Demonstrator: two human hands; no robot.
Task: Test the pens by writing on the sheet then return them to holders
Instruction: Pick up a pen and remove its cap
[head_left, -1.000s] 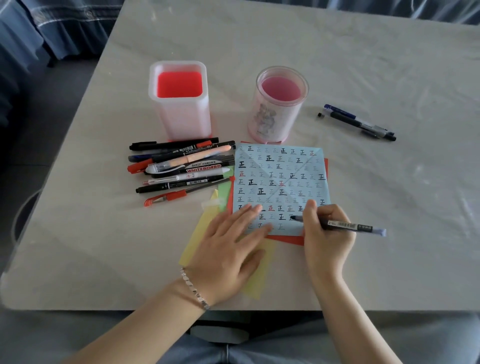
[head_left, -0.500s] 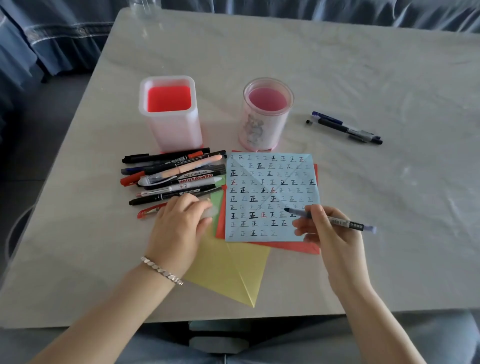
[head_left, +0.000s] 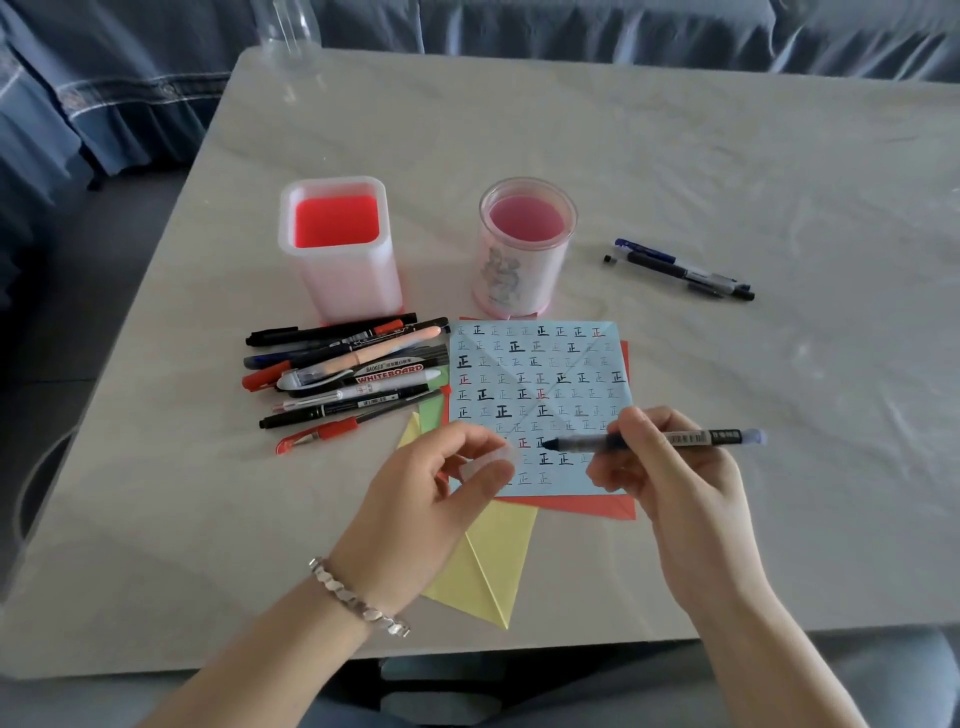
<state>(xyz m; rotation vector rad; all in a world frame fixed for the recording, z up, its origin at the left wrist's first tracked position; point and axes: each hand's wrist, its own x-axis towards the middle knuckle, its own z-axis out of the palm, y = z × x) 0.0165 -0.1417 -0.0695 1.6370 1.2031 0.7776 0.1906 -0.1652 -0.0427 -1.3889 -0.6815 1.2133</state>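
Note:
A light blue sheet (head_left: 540, 384) covered with written characters lies on red and yellow papers. My right hand (head_left: 675, 488) grips a black pen (head_left: 691, 439), held level above the sheet with its tip pointing left. My left hand (head_left: 431, 499) pinches a clear pen cap (head_left: 485, 465) just left of that tip, a small gap between them. A square holder with a red bottom (head_left: 337, 249) and a round pink holder (head_left: 524, 247) stand behind the sheet, with no pens showing in them. Several pens and markers (head_left: 348, 374) lie in a pile left of the sheet.
Two pens (head_left: 680, 270) lie on the table (head_left: 779, 171) to the right of the round holder. A clear bottle (head_left: 291, 31) stands at the far edge. Blue fabric runs behind the table. The yellow paper (head_left: 493, 566) reaches toward the near edge.
My left hand left the sheet, went to the pen pile and came back holding the clear cap. My right hand lifted the pen off the sheet and turned it level.

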